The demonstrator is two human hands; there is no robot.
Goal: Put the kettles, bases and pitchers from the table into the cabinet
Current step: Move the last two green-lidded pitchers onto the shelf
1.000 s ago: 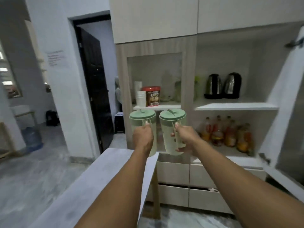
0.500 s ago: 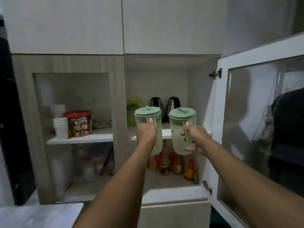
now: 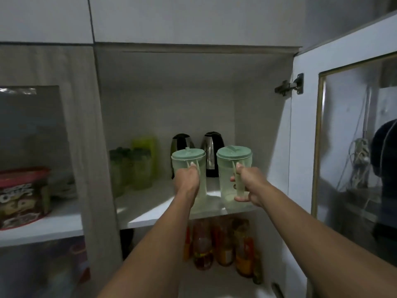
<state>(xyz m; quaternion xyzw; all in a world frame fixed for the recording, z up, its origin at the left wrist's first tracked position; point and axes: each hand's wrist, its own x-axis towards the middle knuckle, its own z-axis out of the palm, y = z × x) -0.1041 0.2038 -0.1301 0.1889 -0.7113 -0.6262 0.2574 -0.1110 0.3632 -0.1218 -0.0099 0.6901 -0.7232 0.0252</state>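
Note:
Both arms reach into the open cabinet. My left hand (image 3: 186, 183) grips the handle of a pale green pitcher (image 3: 188, 159) with a green lid. My right hand (image 3: 250, 186) grips the handle of a second, matching pitcher (image 3: 231, 168). Both pitchers stand upright over the front of the white upper shelf (image 3: 150, 208); whether they rest on it I cannot tell. Right behind them, at the back of the shelf, stand two steel-and-black kettles, one on the left (image 3: 181, 141) and one on the right (image 3: 213, 147).
Green plastic containers (image 3: 137, 166) crowd the shelf's left side. Several bottles (image 3: 223, 244) fill the shelf below. The glass cabinet door (image 3: 354, 136) hangs open at the right. A red-lidded tub (image 3: 22, 196) sits in the left compartment.
I have come closer to the cabinet. Both hands have carried the pitchers forward and onto the level of the upper shelf, in front of the kettles.

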